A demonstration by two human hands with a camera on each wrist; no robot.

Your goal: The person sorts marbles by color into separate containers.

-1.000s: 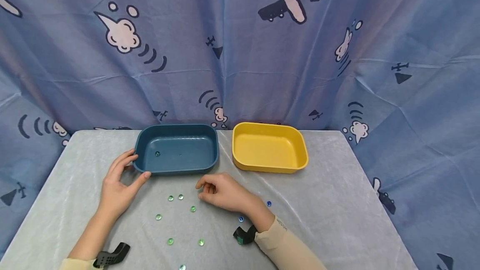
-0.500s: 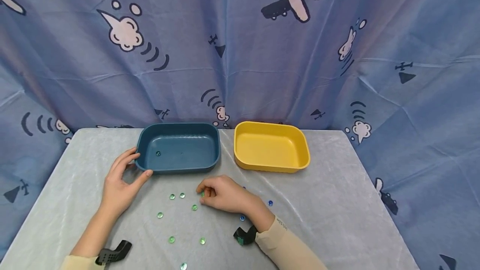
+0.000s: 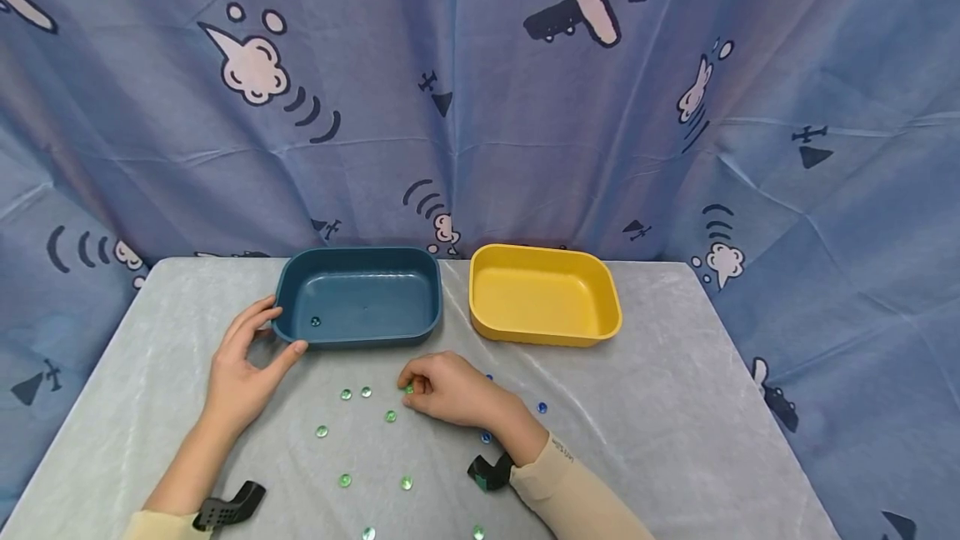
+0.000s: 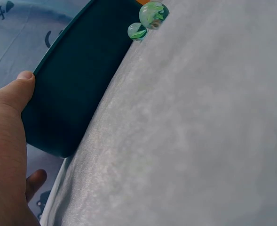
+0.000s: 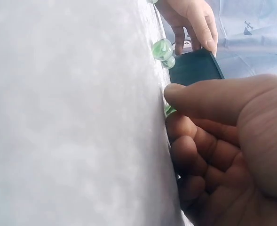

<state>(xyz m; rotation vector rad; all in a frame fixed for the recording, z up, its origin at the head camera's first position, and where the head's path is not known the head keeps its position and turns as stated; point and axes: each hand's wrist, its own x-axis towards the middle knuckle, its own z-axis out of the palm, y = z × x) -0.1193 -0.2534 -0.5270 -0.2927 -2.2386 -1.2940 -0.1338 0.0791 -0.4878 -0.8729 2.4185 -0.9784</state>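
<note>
Viewing remotely, I list: right hand (image 3: pixel 453 390), pinching one green marble (image 3: pixel 408 388); blue tray (image 3: pixel 375 302), beyond it to the left; left hand (image 3: pixel 238 382), spread wide, touching the tray's near-left corner.

Blue curtain (image 3: pixel 495 107) (cartoon-printed) behind

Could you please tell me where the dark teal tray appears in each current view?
Head: the dark teal tray stands left of centre, near the table's far edge.
Left wrist: the tray slants down from the top towards the lower left.
Right wrist: the tray is small, upper right, partly hidden behind the right hand.
Shared landmark: the left hand, touching one end of the tray.
</note>
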